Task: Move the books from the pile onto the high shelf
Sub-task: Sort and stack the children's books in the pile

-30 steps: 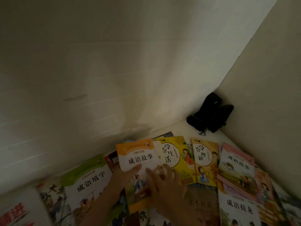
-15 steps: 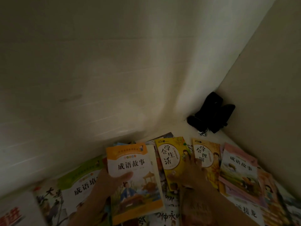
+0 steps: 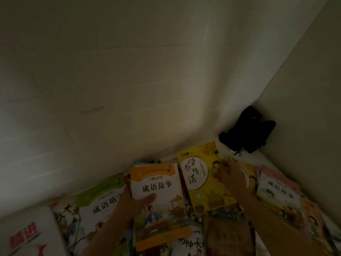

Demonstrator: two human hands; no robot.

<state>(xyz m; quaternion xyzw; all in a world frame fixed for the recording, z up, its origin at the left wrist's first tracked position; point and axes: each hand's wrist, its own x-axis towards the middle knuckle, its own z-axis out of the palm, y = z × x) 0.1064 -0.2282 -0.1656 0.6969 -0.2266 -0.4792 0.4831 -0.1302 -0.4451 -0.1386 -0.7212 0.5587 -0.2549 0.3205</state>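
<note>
Lighting is dim; detail is limited. The left hand [image 3: 132,204] grips an orange-topped book [image 3: 158,202] by its left edge, thumb laid across the white title panel of the cover, fingers hidden behind it. The book is held cover-up, slightly tilted, above the other books.

The right hand [image 3: 231,177] grips a yellow book [image 3: 201,176] at its right edge, fingers curled onto the cover near the illustrated figure. This book sits just right of the orange-topped book, their near edges close together, and its top corner points toward the corner of the walls.

Beneath and around both hands lies a spread of books [image 3: 186,244], overlapping flat on a pale surface. Left of the left hand lies a green-topped book [image 3: 103,198], partly covered by the forearm, and further left a book with a red title [image 3: 25,237]. Right of the right hand lies a pink-topped book [image 3: 278,193], with more books overlapping beyond it.

Beyond the right hand, in the corner where the two pale walls [image 3: 129,80] meet, sits a black object [image 3: 247,132]; its nature cannot be determined.
</note>
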